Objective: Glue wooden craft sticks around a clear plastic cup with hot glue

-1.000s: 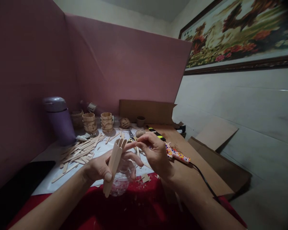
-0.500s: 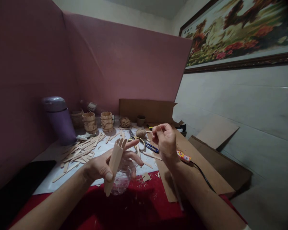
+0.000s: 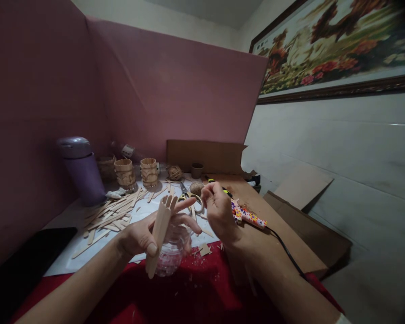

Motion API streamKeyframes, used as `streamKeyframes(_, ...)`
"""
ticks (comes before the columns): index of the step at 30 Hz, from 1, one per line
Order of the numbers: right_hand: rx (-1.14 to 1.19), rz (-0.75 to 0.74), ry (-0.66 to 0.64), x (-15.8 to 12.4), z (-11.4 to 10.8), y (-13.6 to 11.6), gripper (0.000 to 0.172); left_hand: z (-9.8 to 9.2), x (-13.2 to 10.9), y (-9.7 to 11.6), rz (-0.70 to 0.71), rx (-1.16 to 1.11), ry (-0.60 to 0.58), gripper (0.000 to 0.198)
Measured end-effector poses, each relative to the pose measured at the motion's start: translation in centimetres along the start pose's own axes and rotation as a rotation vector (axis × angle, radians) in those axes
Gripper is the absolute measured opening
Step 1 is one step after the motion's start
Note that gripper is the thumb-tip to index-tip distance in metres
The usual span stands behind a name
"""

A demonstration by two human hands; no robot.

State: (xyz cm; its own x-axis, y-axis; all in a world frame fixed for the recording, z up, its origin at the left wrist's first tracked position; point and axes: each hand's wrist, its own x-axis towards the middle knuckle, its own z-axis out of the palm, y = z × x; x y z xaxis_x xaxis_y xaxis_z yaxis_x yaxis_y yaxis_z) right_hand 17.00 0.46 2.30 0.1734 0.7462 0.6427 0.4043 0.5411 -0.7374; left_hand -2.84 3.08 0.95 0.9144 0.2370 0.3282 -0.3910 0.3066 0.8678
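Observation:
My left hand [image 3: 138,236] grips a clear plastic bottle piece [image 3: 170,258] with several wooden craft sticks [image 3: 160,231] standing side by side along its wall. The thumb presses on the sticks; the index and middle fingers stretch out past the far side. To the right, my right hand [image 3: 218,209] is raised with its fingers pinched together. Whatever the pinch may contain is too small or hidden. Just beyond that hand lie scissors [image 3: 198,204] and a ball of twine [image 3: 196,188]. A flower-patterned glue gun [image 3: 251,218] rests on the cardboard at its right, partly covered by the hand.
Loose craft sticks [image 3: 113,216] lie heaped at the left, near a purple bottle [image 3: 83,173]. Two stick-covered cups [image 3: 149,173] [image 3: 124,173], a twine bundle [image 3: 174,173] and a small dark pot [image 3: 197,170] stand behind. Wood scraps [image 3: 204,249] litter the red cloth [image 3: 189,297].
My right hand has moved left and slightly down, closer to the sticks, still pinched. More of the glue gun now shows. My left hand holds nearly the same place.

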Motion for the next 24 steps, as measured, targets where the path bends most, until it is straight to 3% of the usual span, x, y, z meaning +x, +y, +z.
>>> streamKeyframes(2,0.142,0.082,-0.010,0.3,-0.1,0.3,0.019,0.0,0.0,0.0,0.003,-0.011,0.007,0.104)
streamKeyframes(5,0.273,0.148,-0.142,0.1,-0.2,0.1,0.021,0.1,0.0,0.1,0.009,-0.010,0.025,0.104)
streamKeyframes(7,0.175,0.101,-0.197,-0.3,-0.2,-0.5,0.023,0.2,0.1,0.2,0.002,-0.002,0.025,0.103)
streamKeyframes(12,-0.126,-0.154,-0.192,-0.8,-0.1,-1.7,0.032,0.2,0.1,0.2,0.005,0.010,0.041,0.104)
streamKeyframes(17,0.022,-0.020,-0.066,-0.1,-0.6,-1.0,0.029,0.0,-0.1,0.2,0.040,0.004,0.049,0.100)
streamKeyframes(21,0.107,0.006,-0.149,-0.2,-0.7,-0.7,0.018,0.0,-0.1,0.3,0.037,-0.010,0.048,0.101)
streamKeyframes(24,0.009,-0.069,-0.178,-0.8,-0.5,-1.2,0.015,0.0,0.0,0.2,0.035,0.010,0.042,0.098)
